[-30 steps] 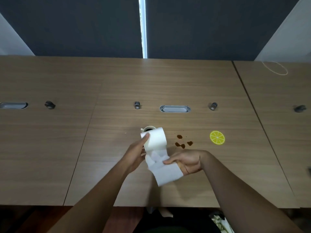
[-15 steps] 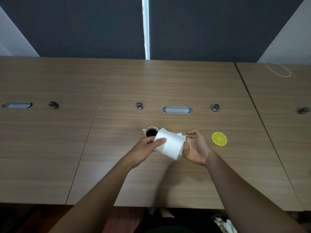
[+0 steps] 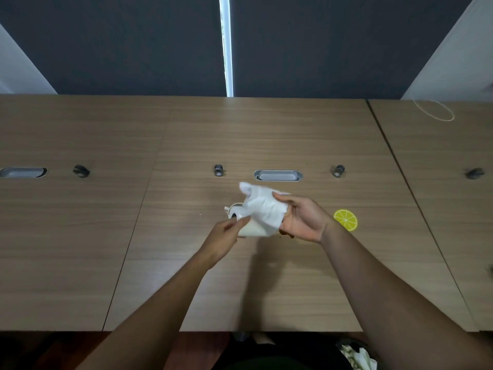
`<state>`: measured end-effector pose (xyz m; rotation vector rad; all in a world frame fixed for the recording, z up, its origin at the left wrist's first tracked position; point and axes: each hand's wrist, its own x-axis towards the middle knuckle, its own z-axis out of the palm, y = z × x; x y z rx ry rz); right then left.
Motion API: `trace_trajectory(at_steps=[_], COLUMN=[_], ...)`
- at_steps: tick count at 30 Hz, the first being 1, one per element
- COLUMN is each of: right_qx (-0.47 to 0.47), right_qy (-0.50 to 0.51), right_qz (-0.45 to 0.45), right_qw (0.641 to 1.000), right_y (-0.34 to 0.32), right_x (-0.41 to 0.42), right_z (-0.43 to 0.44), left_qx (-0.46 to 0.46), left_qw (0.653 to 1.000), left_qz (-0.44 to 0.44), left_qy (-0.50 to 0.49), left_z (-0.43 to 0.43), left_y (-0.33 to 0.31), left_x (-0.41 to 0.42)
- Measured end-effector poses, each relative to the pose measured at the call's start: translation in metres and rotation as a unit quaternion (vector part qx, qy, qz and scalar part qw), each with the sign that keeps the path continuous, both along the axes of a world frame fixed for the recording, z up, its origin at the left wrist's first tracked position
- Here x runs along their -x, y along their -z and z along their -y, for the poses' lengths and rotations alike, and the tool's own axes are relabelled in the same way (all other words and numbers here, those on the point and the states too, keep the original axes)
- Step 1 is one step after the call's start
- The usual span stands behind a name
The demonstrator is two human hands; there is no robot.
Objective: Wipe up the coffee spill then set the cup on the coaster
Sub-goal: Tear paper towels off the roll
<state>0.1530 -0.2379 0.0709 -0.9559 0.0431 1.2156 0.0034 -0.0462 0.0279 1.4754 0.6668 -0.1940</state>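
Observation:
My left hand (image 3: 222,233) grips a white tissue roll (image 3: 252,229) above the wooden desk (image 3: 186,276). My right hand (image 3: 302,218) pinches a loose sheet of tissue (image 3: 264,205) pulled up from the roll. The white coffee cup (image 3: 232,208) stands just behind the roll, mostly hidden, only its rim and handle showing. A trace of the brown coffee spill (image 3: 286,234) shows under my right hand; the remainder is covered. The yellow lemon-slice coaster (image 3: 345,219) lies flat to the right of my right hand.
A metal cable slot (image 3: 278,175) and small grey knobs (image 3: 218,170) run across the desk behind the cup. A loop of cord (image 3: 437,110) lies at the far right. The desk's front edge is near my body, with crumpled paper (image 3: 358,355) below it.
My right hand has lifted the loose sheet from hanging below the roll to above it, further from the roll. The roll has tilted and now hides most of the cup and spill.

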Motion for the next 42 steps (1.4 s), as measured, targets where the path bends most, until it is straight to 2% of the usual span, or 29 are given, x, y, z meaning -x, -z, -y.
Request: trace_trajectory(at_steps=[4,6,8,11,13,16,19,22,29,34,39,41,42], right_qx=[0.072,0.114,0.156,0.180,0.142,0.028,-0.046,-0.046,0.101,0.167,0.220,0.211,0.198], right_qy=[-0.209,-0.242,-0.191,-0.001,0.111,0.183,0.141,0.084,0.078,0.110,0.149,0.134,0.128], right_qz=[0.014,0.009,0.004,0.008,0.002,-0.056,-0.084,-0.072,0.081,0.066,0.062,0.073,0.069], right_qw=[0.975,0.964,0.969,0.984,0.984,0.981,0.985,0.993,0.989,0.978,0.962,0.966,0.969], right_y=[0.020,0.038,0.055,0.060,0.048,0.024,0.010,0.008,0.015,0.013,0.012,0.011,0.012], right_x=[0.016,0.023,0.025,0.018,0.010,0.002,0.001,0.003,0.017,0.014,-0.003,-0.007,-0.009], right_z=[0.005,0.010,0.010,0.009,0.011,0.015,0.016,0.013,-0.014,-0.027,-0.026,-0.019,-0.017], left_qx=[0.147,0.170,0.186,0.184,0.146,0.110,0.081,0.040,-0.028,-0.054,-0.037,-0.065,-0.109], left_qw=[0.982,0.976,0.975,0.977,0.984,0.990,0.993,0.997,0.997,0.995,0.995,0.994,0.990], left_qz=[0.062,0.079,0.082,0.077,0.070,0.062,0.061,0.055,0.057,0.064,0.045,0.031,0.017], left_qy=[-0.101,-0.113,-0.094,-0.075,-0.068,-0.060,-0.053,-0.027,0.046,0.053,0.077,0.081,0.089], left_z=[-0.004,-0.007,-0.008,-0.010,-0.010,-0.007,-0.003,-0.004,-0.010,-0.014,-0.021,-0.027,-0.031], left_y=[-0.019,-0.033,-0.038,-0.043,-0.039,-0.033,-0.026,-0.020,-0.018,-0.009,0.002,0.012,0.021], left_x=[-0.020,-0.029,-0.033,-0.030,-0.025,-0.014,-0.007,-0.003,0.003,0.011,0.031,0.038,0.041])
